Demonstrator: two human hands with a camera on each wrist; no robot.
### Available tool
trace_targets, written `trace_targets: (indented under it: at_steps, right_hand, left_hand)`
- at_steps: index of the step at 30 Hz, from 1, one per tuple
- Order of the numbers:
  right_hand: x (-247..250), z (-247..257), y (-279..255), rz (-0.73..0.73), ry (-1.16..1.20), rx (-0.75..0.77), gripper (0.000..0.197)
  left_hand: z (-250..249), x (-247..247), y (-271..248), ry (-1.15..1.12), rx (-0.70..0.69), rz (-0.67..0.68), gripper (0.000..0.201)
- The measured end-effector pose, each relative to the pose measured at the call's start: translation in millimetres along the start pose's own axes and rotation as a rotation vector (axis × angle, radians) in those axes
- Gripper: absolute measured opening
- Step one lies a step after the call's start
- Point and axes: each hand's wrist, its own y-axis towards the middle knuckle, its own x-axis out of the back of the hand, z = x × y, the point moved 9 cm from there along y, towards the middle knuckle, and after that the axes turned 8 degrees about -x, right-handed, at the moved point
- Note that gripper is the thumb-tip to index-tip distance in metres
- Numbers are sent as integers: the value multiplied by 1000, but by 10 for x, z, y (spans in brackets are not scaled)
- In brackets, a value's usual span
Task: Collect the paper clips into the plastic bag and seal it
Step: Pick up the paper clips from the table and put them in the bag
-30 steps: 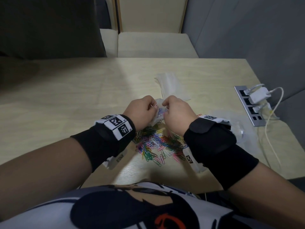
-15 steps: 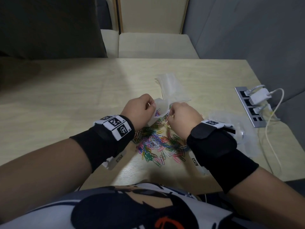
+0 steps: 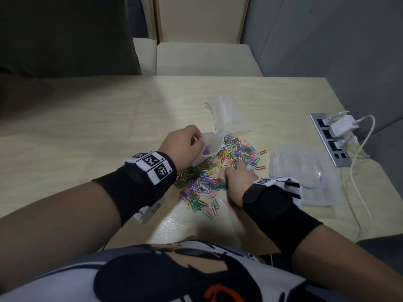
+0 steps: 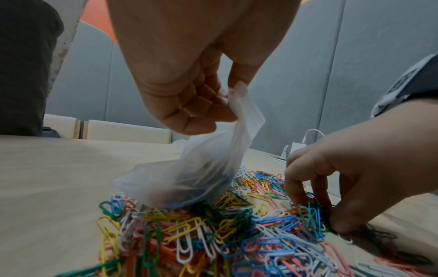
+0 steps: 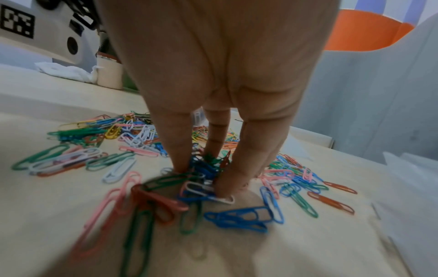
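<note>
On the pale wooden desk [image 3: 87, 131] lies a spread heap of coloured wire paper clips [image 3: 209, 182], in green, blue, pink, white, yellow and red-brown, near the person's body and between the two forearms. The left hand [image 3: 183, 147] hangs just above the far left edge of the heap and pinches the top corner of a small translucent plastic bag [image 4: 201, 168] between thumb and curled fingers [image 4: 189, 97]; the bag droops down so that its bottom rests on the clips, and a few dark shapes show dimly through its film. The right hand [image 3: 239, 179] is lowered onto the right part of the heap, its fingers [image 5: 175, 146] drawn together around a small tangled bunch of blue, green and red clips that touches the desk. Beyond the heap, on the far side, lies a flat stack of clear plastic bags [image 3: 226, 114]. To the right of the heap lies another crumpled sheet of clear plastic [image 3: 305, 166], and further right a grey socket strip [image 3: 327, 144] is set in the desk, with white chargers [image 3: 342, 127] plugged in and a white cable [image 3: 357, 182] trailing toward the near edge.
</note>
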Motion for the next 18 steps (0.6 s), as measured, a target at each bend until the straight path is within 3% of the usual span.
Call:
trace_targets:
  at_steps: [9,18]
  right_hand:
    - [72,4,25,-41,76,65,24]
    - [480,-73,12,-228,319,82,17]
  left_hand:
    - [-4,7,-17,1,5,4,10]
    - [61,24,3,25,22,-8,11]
